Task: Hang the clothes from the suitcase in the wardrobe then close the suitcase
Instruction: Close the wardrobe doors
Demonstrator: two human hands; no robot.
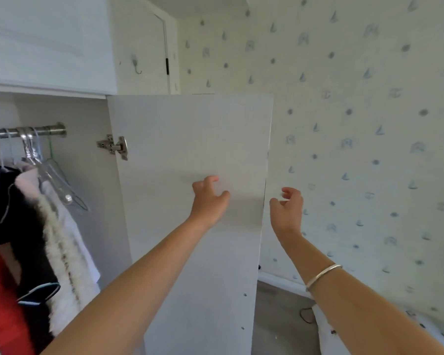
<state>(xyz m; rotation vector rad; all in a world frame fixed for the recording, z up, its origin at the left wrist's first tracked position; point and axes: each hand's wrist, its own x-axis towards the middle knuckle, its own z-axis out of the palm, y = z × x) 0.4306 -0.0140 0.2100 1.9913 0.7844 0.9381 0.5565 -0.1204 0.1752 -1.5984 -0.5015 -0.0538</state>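
Clothes are hung at lower left, well apart from left hand and right hand, raised mid-frame, loosely curled, nothing held.

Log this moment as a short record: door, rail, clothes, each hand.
wardrobe door: swung open
rail: carries clear hangers
clothes: black garment, fluffy white vest, red garment on the left
left hand: before the door, fingers loosely curled, empty
right hand: by the door's edge, empty, bracelet on wrist
suitcase: not in view
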